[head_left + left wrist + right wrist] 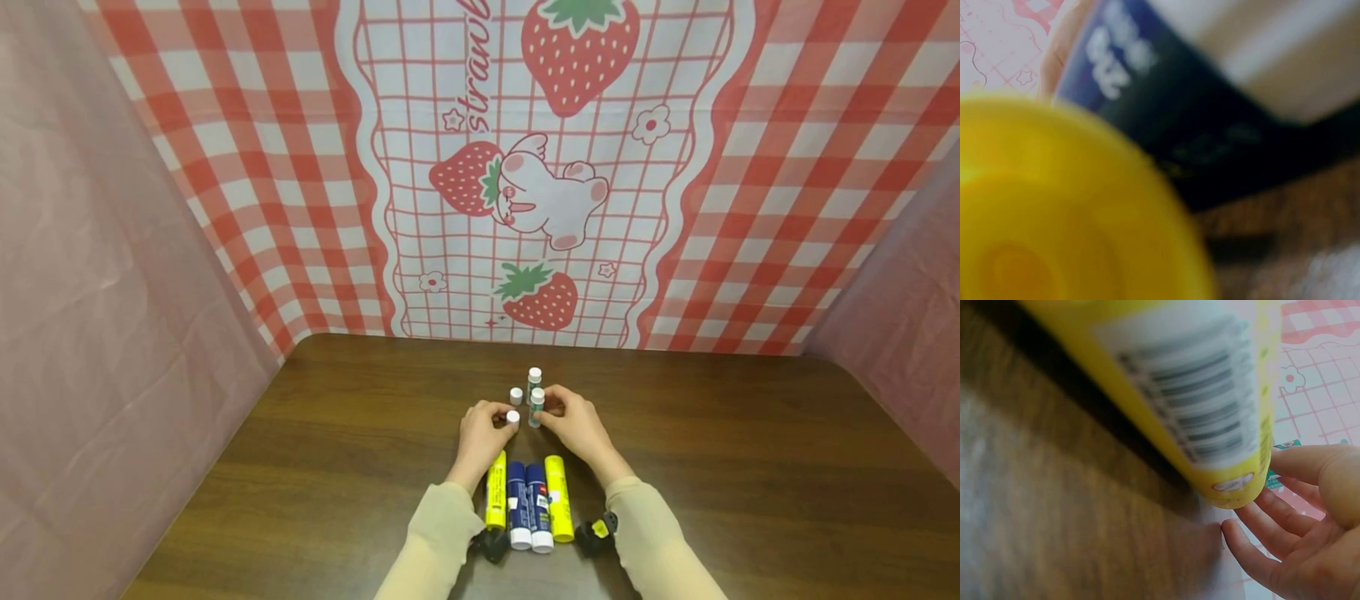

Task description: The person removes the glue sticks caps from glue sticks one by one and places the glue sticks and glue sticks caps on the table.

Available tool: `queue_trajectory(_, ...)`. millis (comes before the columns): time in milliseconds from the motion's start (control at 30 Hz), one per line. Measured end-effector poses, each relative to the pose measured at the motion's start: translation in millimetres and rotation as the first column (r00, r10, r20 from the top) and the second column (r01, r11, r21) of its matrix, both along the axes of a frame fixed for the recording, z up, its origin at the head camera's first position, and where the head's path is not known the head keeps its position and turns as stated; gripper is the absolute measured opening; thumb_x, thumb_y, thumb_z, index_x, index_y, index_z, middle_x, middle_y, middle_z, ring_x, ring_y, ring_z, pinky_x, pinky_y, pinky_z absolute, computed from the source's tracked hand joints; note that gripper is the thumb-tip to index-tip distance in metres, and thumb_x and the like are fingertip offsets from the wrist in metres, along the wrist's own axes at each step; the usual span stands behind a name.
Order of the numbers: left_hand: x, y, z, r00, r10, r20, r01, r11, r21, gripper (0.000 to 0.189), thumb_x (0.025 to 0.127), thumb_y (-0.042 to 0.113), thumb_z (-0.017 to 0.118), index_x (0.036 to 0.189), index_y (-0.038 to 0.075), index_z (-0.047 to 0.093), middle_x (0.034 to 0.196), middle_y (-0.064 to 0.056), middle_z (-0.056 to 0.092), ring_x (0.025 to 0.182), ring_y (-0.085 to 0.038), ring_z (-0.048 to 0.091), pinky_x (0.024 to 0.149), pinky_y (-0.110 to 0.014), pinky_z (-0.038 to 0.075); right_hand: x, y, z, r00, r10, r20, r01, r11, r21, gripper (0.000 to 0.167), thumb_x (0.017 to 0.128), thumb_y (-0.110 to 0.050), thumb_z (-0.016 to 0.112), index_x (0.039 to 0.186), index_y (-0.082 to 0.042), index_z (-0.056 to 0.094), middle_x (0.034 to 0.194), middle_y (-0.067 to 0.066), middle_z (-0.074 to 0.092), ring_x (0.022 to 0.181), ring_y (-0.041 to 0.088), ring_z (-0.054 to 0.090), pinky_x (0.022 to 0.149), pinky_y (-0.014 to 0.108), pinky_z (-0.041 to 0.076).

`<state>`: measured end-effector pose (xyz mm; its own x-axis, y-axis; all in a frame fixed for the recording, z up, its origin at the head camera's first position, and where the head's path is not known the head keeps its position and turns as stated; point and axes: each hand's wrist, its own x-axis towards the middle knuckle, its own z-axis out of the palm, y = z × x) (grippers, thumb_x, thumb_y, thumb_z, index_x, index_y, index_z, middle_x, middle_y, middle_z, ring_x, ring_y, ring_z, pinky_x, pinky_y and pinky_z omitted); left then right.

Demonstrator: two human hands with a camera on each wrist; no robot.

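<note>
In the head view my left hand [483,433] pinches a small white-capped stick [513,417] between thumb and fingers; its lower part is hidden. My right hand [577,423] grips a small green-labelled glue stick [536,408] with a white cap, held upright. Behind it stands another glue stick [534,383] of the same look, and to the left a further white cap [516,397] shows above my left fingers. In the right wrist view, a yellow tube [1197,394] with a barcode partly covers the fingers of my right hand [1291,531].
Nearer me, between my forearms, a yellow tube [497,492], two blue glue sticks with white ends [518,504] and another yellow tube [558,498] lie side by side on the brown wooden table [337,467]. A strawberry-print cloth [525,208] hangs behind the table.
</note>
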<state>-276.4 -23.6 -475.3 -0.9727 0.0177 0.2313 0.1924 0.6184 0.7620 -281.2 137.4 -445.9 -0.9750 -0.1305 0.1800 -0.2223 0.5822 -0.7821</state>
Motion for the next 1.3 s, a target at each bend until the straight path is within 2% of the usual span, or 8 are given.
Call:
queue_trajectory(300,3.1,0.9,-1.6,0.999,-0.004,-0.047,0.003,1.000,-0.013,0.017,0.077,0.018,0.070,0.093,0.010,0.070,0.084,-0.001,0.058,0.081,-0.017,0.049,0.075,-0.033,0.035,3.0,3.0,-2.9,1.000,-0.002,0.011,0.001,1.000,0.026,0.026,0.081,-0.013,0.067,0.104,-0.004,0.061,0.098,0.012,0.066,0.087,0.024,0.065,0.079,0.039,0.051)
queue_trajectory(667,5.7,2.6,-1.6,0.998,0.008,-0.056,-0.007,1.000,0.023,0.022,0.078,0.018,0.069,0.098,0.009,0.067,0.083,-0.001,0.059,0.082,-0.017,0.050,0.075,-0.032,0.034,7.9,1.8,-6.4,0.999,-0.021,0.028,0.020,1.000,0.024,0.029,0.080,-0.009,0.067,0.107,-0.003,0.058,0.097,0.011,0.065,0.085,0.022,0.064,0.077,0.036,0.051)
queue_trajectory(867,7.8,2.1,-1.5,0.999,0.001,-0.040,0.001,0.999,0.051,0.021,0.080,0.018,0.067,0.099,0.009,0.066,0.086,-0.001,0.059,0.085,-0.018,0.051,0.079,-0.034,0.035,12.7,1.6,-4.5,0.999,-0.015,0.052,0.014,0.999,0.029,0.037,0.080,-0.011,0.067,0.113,-0.001,0.053,0.102,0.013,0.063,0.085,0.023,0.064,0.076,0.036,0.051)
queue_trajectory(967,8.1,0.0,-0.3,0.999,-0.004,-0.035,0.006,0.998,0.069,0.022,0.081,0.019,0.067,0.100,0.008,0.065,0.087,-0.002,0.060,0.086,-0.019,0.052,0.079,-0.033,0.038,16.9,4.2,-1.9,0.998,-0.023,0.064,0.019,0.998,0.056,0.044,0.080,-0.014,0.068,0.118,0.000,0.049,0.106,0.014,0.060,0.085,0.023,0.063,0.077,0.037,0.051)
queue_trajectory(1067,8.0,-3.8,2.4,0.999,0.005,-0.034,-0.002,0.995,0.101,0.022,0.081,0.017,0.066,0.100,0.007,0.065,0.088,-0.003,0.062,0.084,-0.019,0.055,0.078,-0.031,0.042,23.2,8.2,3.4,0.998,-0.044,0.050,0.037,0.991,0.131,0.048,0.079,-0.016,0.069,0.118,0.002,0.047,0.103,0.015,0.057,0.082,0.022,0.060,0.076,0.038,0.050)
queue_trajectory(1133,8.1,-6.9,5.6,0.997,0.028,-0.067,-0.019,0.991,0.130,0.018,0.081,0.016,0.065,0.098,0.008,0.065,0.086,-0.002,0.062,0.080,-0.016,0.057,0.074,-0.028,0.045,29.0,10.7,7.2,0.997,-0.063,0.054,0.051,0.980,0.191,0.049,0.078,-0.018,0.069,0.116,0.003,0.047,0.099,0.015,0.056,0.080,0.022,0.057,0.076,0.040,0.049)
queue_trajectory(1200,8.8,-9.3,10.7,0.991,0.049,-0.127,-0.029,0.987,0.159,0.012,0.083,0.014,0.063,0.093,0.010,0.066,0.083,-0.001,0.061,0.074,-0.013,0.057,0.069,-0.024,0.045,34.3,12.4,10.0,0.994,-0.079,0.074,0.059,0.967,0.246,0.047,0.078,-0.021,0.069,0.113,0.003,0.048,0.094,0.014,0.056,0.078,0.021,0.054,0.074,0.040,0.047)
queue_trajectory(1300,11.4,-10.2,20.1,0.967,0.035,-0.251,0.006,0.987,0.163,0.007,0.086,0.016,0.061,0.087,0.012,0.066,0.077,0.003,0.059,0.067,-0.008,0.053,0.062,-0.020,0.044,40.8,14.2,13.7,0.989,-0.086,0.123,0.047,0.956,0.291,0.046,0.079,-0.025,0.068,0.109,0.004,0.049,0.090,0.013,0.055,0.076,0.022,0.052,0.072,0.040,0.046)
